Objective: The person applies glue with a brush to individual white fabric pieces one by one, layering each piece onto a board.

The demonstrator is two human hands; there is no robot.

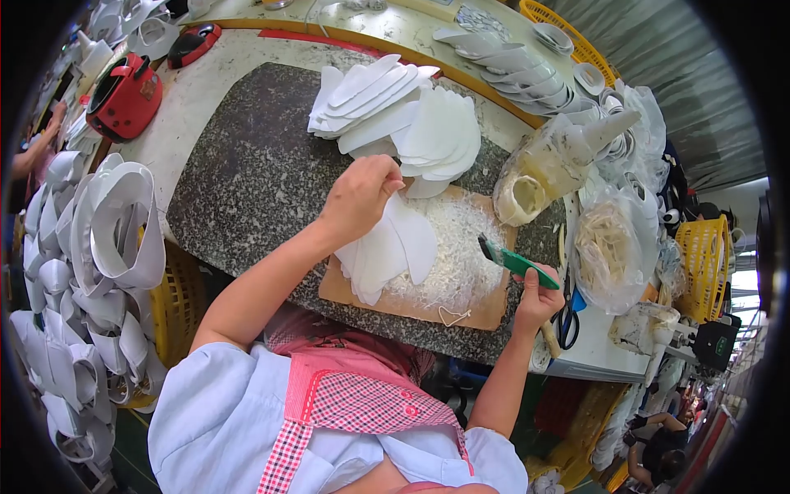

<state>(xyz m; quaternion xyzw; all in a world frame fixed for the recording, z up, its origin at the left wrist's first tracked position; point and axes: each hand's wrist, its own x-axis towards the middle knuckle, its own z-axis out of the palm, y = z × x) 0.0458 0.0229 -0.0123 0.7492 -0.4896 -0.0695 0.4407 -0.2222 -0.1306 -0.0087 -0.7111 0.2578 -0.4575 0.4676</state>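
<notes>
Brush [522, 264], green, gripped in R hand [539, 298], mid-right of frame; L hand [360, 198] pinched nr ctr, can't tell if holding anything; fanned white pcs [411, 239] on board [485, 311], ctr, look mid-job; stacks [440, 136] upper ctr, done or waiting, can't tell

A pale, worn tabletop [234, 51] stretches across the upper part of the frame. On it lies a dark speckled slab [239, 156], carrying stacked white pieces [440, 136] at upper centre and a brown board [485, 309] near the middle. A red container [136, 103] stands on the tabletop at upper left; a bag of pale strips [611, 247] rests at right.
</notes>
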